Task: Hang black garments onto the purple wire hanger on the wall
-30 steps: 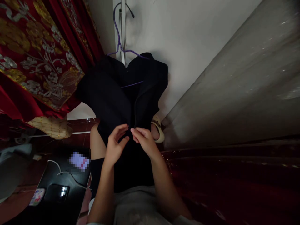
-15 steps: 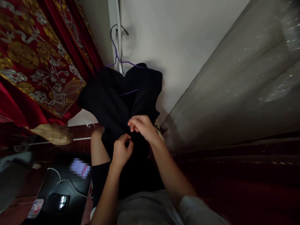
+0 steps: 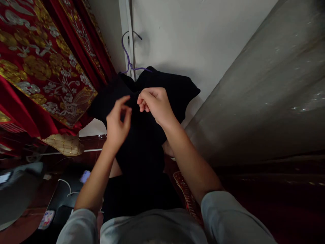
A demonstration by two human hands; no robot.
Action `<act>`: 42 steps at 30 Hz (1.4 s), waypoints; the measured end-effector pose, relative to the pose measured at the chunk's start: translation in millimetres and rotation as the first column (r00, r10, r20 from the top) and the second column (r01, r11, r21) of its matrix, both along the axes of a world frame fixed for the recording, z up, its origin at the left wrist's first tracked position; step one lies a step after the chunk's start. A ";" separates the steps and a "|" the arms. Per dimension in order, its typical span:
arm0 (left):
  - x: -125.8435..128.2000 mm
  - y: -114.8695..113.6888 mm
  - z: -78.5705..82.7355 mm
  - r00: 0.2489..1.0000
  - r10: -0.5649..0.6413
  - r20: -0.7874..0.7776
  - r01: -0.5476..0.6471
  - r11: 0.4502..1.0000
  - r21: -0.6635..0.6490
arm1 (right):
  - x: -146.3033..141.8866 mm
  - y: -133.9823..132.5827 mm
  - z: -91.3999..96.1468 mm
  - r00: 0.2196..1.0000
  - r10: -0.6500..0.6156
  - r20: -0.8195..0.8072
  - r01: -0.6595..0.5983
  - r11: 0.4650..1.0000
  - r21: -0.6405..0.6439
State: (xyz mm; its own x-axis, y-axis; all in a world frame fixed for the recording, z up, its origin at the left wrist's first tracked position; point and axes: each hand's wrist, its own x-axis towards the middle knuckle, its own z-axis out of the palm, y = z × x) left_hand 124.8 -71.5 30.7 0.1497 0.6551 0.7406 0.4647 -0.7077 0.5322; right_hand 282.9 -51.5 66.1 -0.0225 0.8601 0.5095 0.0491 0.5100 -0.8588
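Note:
A black short-sleeved garment hangs in front of me on a purple hanger. Its front is drawn together below the collar. My right hand is closed in a pinch at the upper front, just under the neckline; what its fingertips grip is too small and dark to make out. To its left, my left hand is before the garment's chest with thumb and fingers apart, holding nothing I can see.
Red cloth with gold and silver embroidery hangs at the left. A grey plastic-like sheet slopes down on the right. At lower left, a black low table carries a phone, a patterned item and a white cable.
Both hands have risen from the garment's middle to near its neckline. The front, open in a V before, has come together, hiding the hanger's bar. My left hand's fingers have spread.

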 end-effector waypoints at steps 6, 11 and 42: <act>7.2 30.2 49.0 0.989 -0.065 -0.133 0.081 0.990 0.117 | -4.0 6.4 -0.1 0.991 -0.120 0.059 0.116 0.990 0.075; -11.6 27.1 63.6 0.993 0.091 -0.080 -0.057 0.931 0.361 | -10.2 23.0 -44.2 0.972 -0.208 0.108 0.218 0.971 -0.098; -20.1 6.9 -26.1 0.884 -0.467 0.006 0.417 0.784 -0.460 | 24.3 -21.2 -47.3 0.973 0.151 0.176 -0.150 0.989 -0.018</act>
State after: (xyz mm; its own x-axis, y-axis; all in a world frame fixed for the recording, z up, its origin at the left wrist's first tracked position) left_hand 104.8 -64.6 4.6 0.5617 0.7465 0.3567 0.2276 -0.5539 0.8008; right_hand 307.2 -72.8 18.8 -0.2407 0.8426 0.4817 0.1231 0.5188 -0.8460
